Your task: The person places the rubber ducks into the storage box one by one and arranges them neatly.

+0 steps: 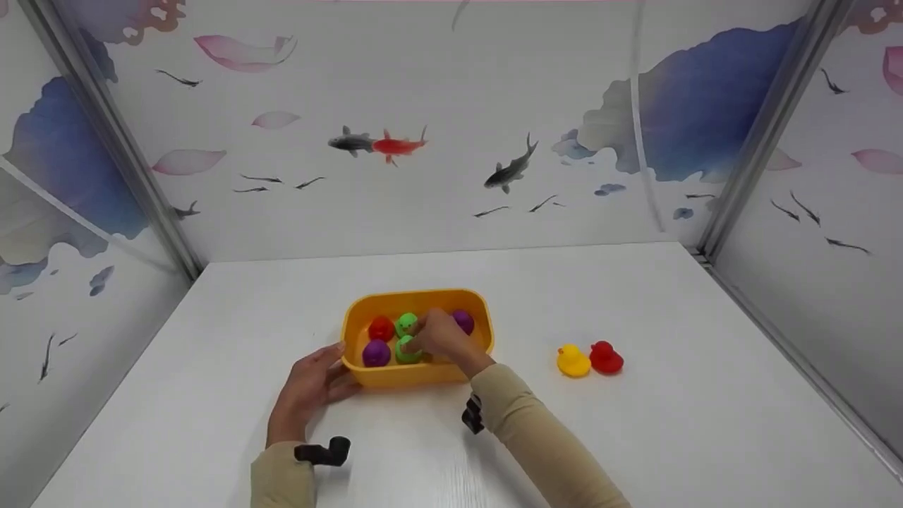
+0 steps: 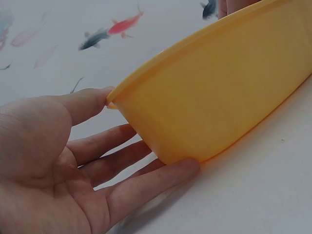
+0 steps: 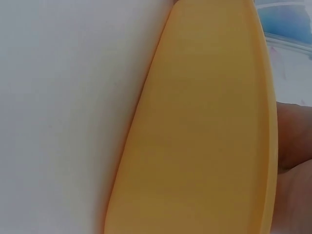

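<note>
A yellow plastic basket (image 1: 423,375) stands on the white table. Inside it I see a red toy duck (image 1: 382,329), a far green rubber duck (image 1: 405,324), a near green rubber duck (image 1: 406,354), and purple toys (image 1: 376,353) at left and right. My left hand (image 1: 312,381) touches the basket's left end, its thumb at the rim and its fairly straight fingers (image 2: 146,187) along the wall and base. Reaching over the near rim, my right hand (image 1: 446,334) pinches the near green duck by its head. In the right wrist view the basket wall hides its fingertips.
To the right of the basket, a yellow rubber duck (image 1: 573,361) and a red rubber duck (image 1: 607,358) sit side by side on the table (image 1: 677,423). Patterned panels (image 1: 451,85) with painted fish close off the back and both sides.
</note>
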A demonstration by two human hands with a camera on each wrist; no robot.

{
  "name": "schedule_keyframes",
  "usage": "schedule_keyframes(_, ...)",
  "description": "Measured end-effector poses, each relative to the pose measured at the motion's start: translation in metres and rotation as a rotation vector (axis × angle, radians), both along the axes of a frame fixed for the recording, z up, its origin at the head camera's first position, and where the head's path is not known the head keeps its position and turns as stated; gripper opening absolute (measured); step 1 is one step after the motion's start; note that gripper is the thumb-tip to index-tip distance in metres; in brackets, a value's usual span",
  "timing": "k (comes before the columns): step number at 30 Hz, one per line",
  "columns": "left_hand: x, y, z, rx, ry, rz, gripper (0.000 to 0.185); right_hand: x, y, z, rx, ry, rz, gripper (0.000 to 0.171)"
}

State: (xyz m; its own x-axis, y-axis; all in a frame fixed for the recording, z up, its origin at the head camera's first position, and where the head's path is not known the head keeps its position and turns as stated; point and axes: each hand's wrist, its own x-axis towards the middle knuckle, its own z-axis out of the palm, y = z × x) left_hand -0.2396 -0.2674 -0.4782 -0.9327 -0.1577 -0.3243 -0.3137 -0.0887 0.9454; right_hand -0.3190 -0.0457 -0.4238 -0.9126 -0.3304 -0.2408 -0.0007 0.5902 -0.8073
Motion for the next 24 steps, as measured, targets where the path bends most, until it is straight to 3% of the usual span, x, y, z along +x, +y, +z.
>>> schedule_keyframes(13, 0.001, 0.003, -0.001, 0.018, -0.004, 0.001, 0.067, 0.002, 0.001, -0.003, -0.005, 0.014, 0.0, 0.02)
schedule_keyframes(20, 0.001, 0.003, 0.001, -0.005, -0.01, 0.002, 0.068, 0.005, 0.023, 0.013, -0.012, 0.14, 0.08, 0.027)
schedule_keyframes(24, 0.001, 0.002, 0.002, -0.011, -0.011, 0.012, 0.066, 0.01, 0.043, 0.024, -0.047, 0.184, 0.112, 0.022)
